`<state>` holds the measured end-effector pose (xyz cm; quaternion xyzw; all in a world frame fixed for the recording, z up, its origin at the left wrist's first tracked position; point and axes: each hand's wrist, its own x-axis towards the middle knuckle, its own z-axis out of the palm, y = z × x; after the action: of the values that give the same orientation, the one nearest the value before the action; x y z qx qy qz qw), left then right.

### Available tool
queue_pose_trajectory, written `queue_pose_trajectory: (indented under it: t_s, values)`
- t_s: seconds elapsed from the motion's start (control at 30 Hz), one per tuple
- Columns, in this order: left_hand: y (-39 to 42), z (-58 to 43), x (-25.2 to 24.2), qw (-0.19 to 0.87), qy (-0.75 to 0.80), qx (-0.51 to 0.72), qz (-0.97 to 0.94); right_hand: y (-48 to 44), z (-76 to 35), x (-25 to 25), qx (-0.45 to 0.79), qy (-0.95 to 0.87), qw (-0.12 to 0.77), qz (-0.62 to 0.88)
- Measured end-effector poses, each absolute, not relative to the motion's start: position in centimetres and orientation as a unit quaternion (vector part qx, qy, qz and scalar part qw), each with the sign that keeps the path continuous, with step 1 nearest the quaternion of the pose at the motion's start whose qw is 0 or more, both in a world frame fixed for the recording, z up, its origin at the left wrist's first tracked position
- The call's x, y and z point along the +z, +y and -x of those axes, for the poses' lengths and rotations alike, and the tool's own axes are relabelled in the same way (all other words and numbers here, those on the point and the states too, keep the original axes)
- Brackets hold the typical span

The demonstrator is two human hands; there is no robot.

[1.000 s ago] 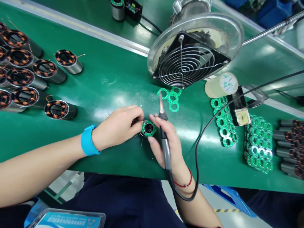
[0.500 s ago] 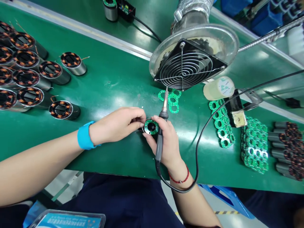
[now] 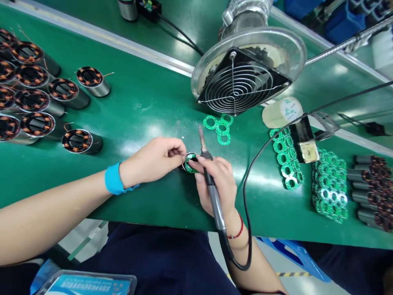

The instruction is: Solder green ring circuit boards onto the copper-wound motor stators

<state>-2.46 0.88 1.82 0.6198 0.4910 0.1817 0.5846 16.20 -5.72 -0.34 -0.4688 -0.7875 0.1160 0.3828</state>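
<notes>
My right hand [image 3: 219, 184] grips a soldering iron [image 3: 215, 200], its bare tip pointing away from me. One finger of that hand reaches over the opening of a green ring-shaped circuit board [image 3: 187, 163]. The board sits on top of a motor stator, whose body is mostly hidden beneath it and my fingers. At the board's left edge, my left hand [image 3: 159, 159] has thumb and fingertips pinched together. Whatever lies in that pinch is too small or hidden to make out.
Stators with copper windings [image 3: 39, 123] stand at the left, and more stators [image 3: 370, 190] lie at the far right. A round fume extractor [image 3: 235, 88] hangs ahead. Loose ring boards [image 3: 223, 139], stacked boards [image 3: 330, 184] and a soldering iron stand [image 3: 302, 135] are to the right.
My right hand has shifted its fingers from the board's rim to over its opening. The iron's tip has swung left and its cable end right. My left hand stays pinched at the board's edge.
</notes>
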Motion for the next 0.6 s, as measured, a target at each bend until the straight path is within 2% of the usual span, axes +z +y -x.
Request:
queue_pose_trajectory:
  t_s: [0.13, 0.23, 0.37, 0.6]
  values:
    - [0.8, 2.4, 1.7, 0.565, 0.497, 0.182, -0.633, -6.3, -16.7, -1.0, 0.142, -0.695, 0.509, 0.488]
    - [0.8, 2.3, 1.6, 0.563, 0.500, 0.180, -0.633, -6.7, -17.0, -1.3, 0.156, -0.647, 0.568, 0.484]
    - [0.8, 2.0, 1.6, 0.551, 0.511, 0.175, -0.636, -6.9, -17.3, -1.3, 0.186, -0.661, 0.582, 0.435]
    - [0.9, 1.8, 1.8, 0.543, 0.514, 0.176, -0.640, -7.0, -17.6, -1.0, 0.200, -0.676, 0.561, 0.434]
